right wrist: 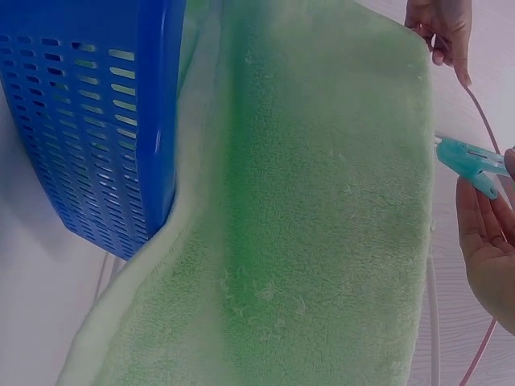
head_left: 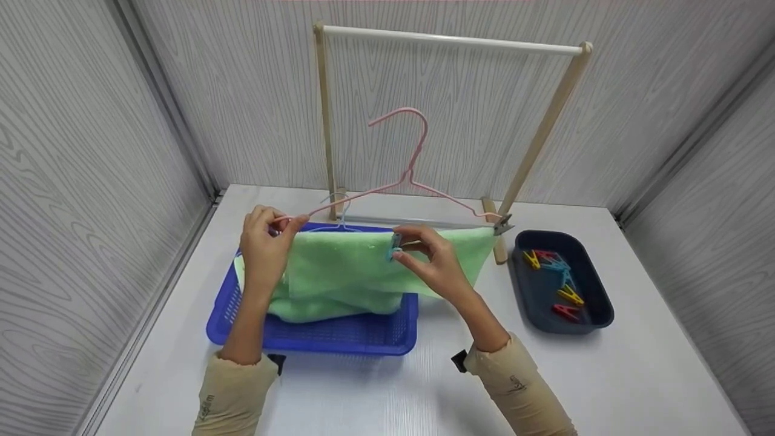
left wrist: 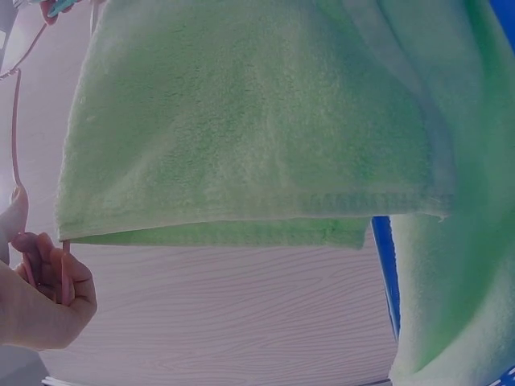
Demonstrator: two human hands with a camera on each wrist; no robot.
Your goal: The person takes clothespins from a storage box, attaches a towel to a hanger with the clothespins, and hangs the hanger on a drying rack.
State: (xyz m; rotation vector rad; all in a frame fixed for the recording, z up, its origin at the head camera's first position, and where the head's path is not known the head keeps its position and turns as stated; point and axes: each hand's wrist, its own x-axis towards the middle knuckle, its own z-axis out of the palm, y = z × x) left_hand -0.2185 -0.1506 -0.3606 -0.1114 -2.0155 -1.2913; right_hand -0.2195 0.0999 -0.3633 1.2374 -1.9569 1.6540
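A green towel (head_left: 339, 260) hangs folded over the lower bar of a pink hanger (head_left: 448, 195). At the hanger's left end, my left hand (head_left: 264, 245) grips the pink wire; the left wrist view shows its fingers (left wrist: 74, 281) curled round it. My right hand (head_left: 439, 263) pinches a teal clothespin (right wrist: 465, 161) between thumb and fingers. The clothespin's tip is at the towel's top edge, near the middle; whether it bites the cloth I cannot tell. A grey clothespin (head_left: 502, 225) sits at the hanger's right end, on the towel's corner.
Beneath the towel stands a blue basket (head_left: 339, 345). Behind it rises a rack with a white rod (head_left: 448, 39) and wooden posts. A pale blue hanger (head_left: 344, 212) lies near the basket's back. To the right, a dark tray (head_left: 527, 303) holds several yellow, red and blue clothespins.
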